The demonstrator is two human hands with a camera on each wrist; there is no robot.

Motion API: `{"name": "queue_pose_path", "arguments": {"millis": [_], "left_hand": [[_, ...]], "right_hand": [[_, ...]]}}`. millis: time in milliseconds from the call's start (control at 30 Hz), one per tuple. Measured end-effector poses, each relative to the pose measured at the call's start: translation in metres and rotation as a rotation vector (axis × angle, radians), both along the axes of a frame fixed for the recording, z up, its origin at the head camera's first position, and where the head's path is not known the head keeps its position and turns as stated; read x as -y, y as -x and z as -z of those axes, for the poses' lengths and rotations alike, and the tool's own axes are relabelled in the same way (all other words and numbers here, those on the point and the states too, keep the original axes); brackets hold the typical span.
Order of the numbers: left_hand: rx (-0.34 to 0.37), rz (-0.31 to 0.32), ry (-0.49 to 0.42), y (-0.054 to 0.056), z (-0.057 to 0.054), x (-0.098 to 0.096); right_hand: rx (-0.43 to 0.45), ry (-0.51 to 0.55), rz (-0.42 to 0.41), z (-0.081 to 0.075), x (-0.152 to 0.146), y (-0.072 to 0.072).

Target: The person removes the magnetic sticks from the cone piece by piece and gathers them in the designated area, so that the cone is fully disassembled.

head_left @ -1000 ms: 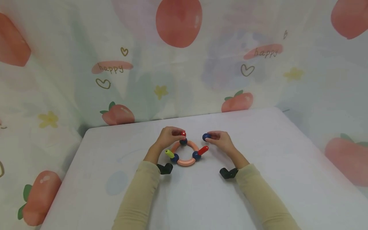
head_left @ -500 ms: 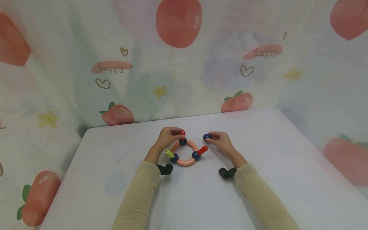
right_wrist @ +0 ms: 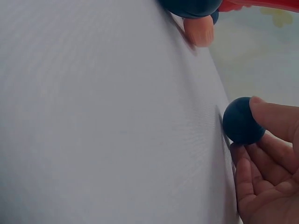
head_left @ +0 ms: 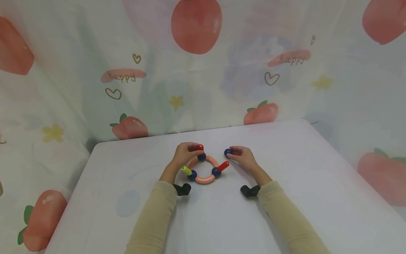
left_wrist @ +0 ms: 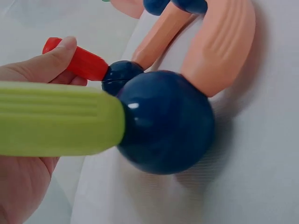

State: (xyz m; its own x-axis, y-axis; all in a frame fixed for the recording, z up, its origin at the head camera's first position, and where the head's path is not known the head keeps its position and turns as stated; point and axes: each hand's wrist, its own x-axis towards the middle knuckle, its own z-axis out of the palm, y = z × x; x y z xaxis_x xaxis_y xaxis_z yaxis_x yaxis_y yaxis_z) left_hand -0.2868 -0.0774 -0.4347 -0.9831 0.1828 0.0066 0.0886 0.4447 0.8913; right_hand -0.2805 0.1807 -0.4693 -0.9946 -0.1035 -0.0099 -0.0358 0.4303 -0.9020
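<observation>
Three peach curved rods (head_left: 205, 180) and three blue balls form a ring on the white table. My left hand (head_left: 185, 154) pinches the red stick (left_wrist: 88, 64) that stands up from the ring's back ball (left_wrist: 120, 74). A lime green stick (head_left: 186, 170) juts from the left ball (head_left: 191, 175), and another red stick (head_left: 223, 166) slants out of the right ball (head_left: 216, 172). To the right of the ring, my right hand (head_left: 243, 156) holds a separate blue ball (right_wrist: 243, 121) between thumb and fingers, low over the table, with no rod on its visible side.
The white tabletop (head_left: 215, 222) runs back to a hanging cloth (head_left: 203, 88) printed with peaches, hearts and flowers. More of this cloth hangs at both sides. A black wrist mount (head_left: 183, 189) sits at the left wrist, and another black mount (head_left: 250, 191) at the right wrist.
</observation>
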Motion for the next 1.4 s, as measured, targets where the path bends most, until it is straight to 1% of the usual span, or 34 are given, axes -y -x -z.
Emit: {"name": "queue_pose_path", "arguments": {"millis": [200, 333, 433, 500, 567, 633, 800, 867, 933, 967, 1033, 1100, 1167, 1267, 1333, 1400], "left_hand": [[-0.003, 0.034, 0.030, 0.000, -0.004, 0.005], [-0.025, 0.008, 0.037, -0.005, -0.002, 0.012], [-0.041, -0.019, 0.024, -0.011, 0.001, 0.020], [-0.067, -0.039, 0.009, -0.018, 0.001, 0.027], [-0.120, -0.046, -0.019, -0.024, 0.000, 0.033], [-0.199, -0.040, -0.058, -0.031, -0.004, 0.037], [-0.411, -0.008, -0.152, -0.052, -0.021, 0.039], [-0.484, 0.027, -0.172, -0.062, -0.028, 0.035], [-0.541, 0.099, -0.191, -0.073, -0.033, 0.028], [-0.557, 0.137, -0.190, -0.079, -0.035, 0.024], [-0.570, 0.212, -0.189, -0.088, -0.036, 0.014], [-0.552, 0.249, -0.181, -0.095, -0.034, 0.006], [-0.522, 0.247, -0.164, -0.098, -0.028, -0.002], [-0.473, 0.238, -0.172, -0.100, -0.014, -0.012], [-0.436, 0.244, -0.187, -0.100, -0.004, -0.019], [-0.408, 0.240, -0.181, -0.100, 0.005, -0.025]], "right_hand": [[0.018, -0.013, 0.005, 0.001, 0.000, 0.001], [0.025, -0.016, 0.004, 0.001, 0.000, 0.001], [0.023, -0.007, -0.003, 0.000, -0.001, 0.000], [0.015, 0.004, 0.001, -0.001, -0.002, -0.001], [0.000, 0.021, 0.008, -0.003, -0.004, -0.003], [-0.015, 0.031, 0.019, -0.005, -0.005, -0.005], [-0.011, 0.028, 0.017, -0.008, -0.004, -0.008], [-0.012, 0.019, 0.015, -0.010, -0.004, -0.010], [-0.020, 0.019, 0.024, -0.012, -0.003, -0.011], [-0.028, 0.024, 0.028, -0.013, -0.002, -0.012], [-0.054, 0.030, 0.024, -0.016, -0.001, -0.014], [-0.079, 0.041, 0.012, -0.017, 0.000, -0.016], [-0.102, 0.045, -0.004, -0.019, 0.002, -0.019], [-0.129, 0.037, -0.011, -0.020, 0.002, -0.025], [-0.139, 0.033, -0.008, -0.019, 0.002, -0.030], [-0.147, 0.029, -0.008, -0.018, 0.000, -0.036]]}}
